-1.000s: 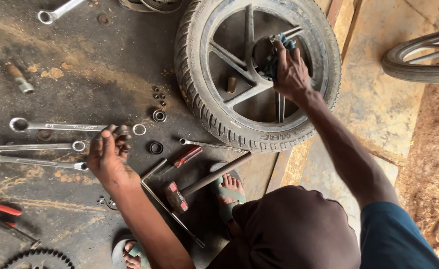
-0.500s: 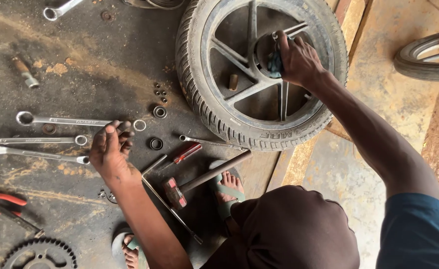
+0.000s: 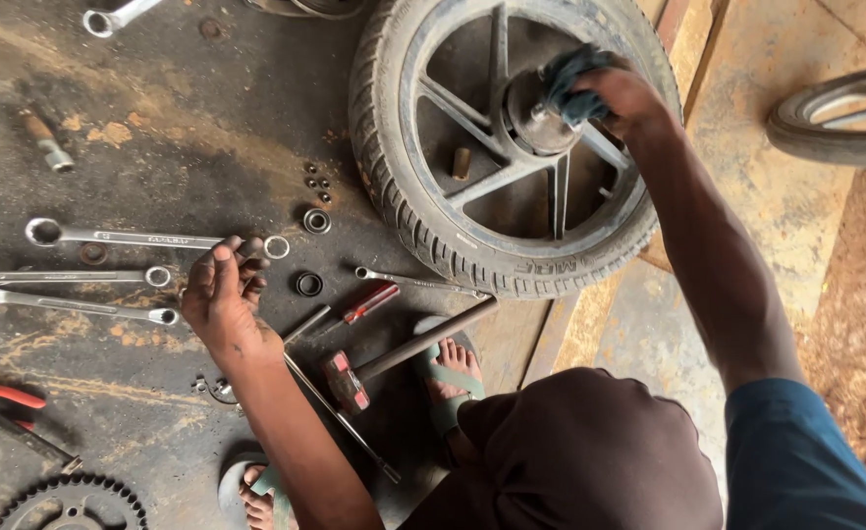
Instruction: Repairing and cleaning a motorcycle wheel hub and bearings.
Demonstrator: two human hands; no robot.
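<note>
- While the motorcycle wheel [image 3: 512,147] lies flat on the stained concrete floor [image 3: 158,128], the right hand [image 3: 624,98] is closed around a dark blue rag [image 3: 566,83] and presses it onto the metal hub [image 3: 531,113] at the wheel's centre; laid flat like this, the hub faces up and is easy to reach from above.
- The left hand [image 3: 222,294] hovers low over the floor with its fingers curled loosely inward; I cannot tell whether it pinches anything, though its fingertips sit just beside a thin metal ring [image 3: 277,246].
- Small bearings and washers [image 3: 311,221] lie scattered between that hand and the tyre, near enough to be picked up without shifting position.
- Three long ring spanners [image 3: 109,238] lie roughly side by side to the left of the hand, heads pointing toward it, likely set down in reach.
- A hammer with a red-marked head [image 3: 350,378] and a red-handled screwdriver [image 3: 369,299] rest near a sandalled foot [image 3: 443,378], just below the tyre.
- Red-handled pliers [image 3: 1,402] and a toothed sprocket [image 3: 70,501] sit at the lower left, well apart from the wheel.
- Part of a second wheel [image 3: 836,123] shows at the right edge.
</note>
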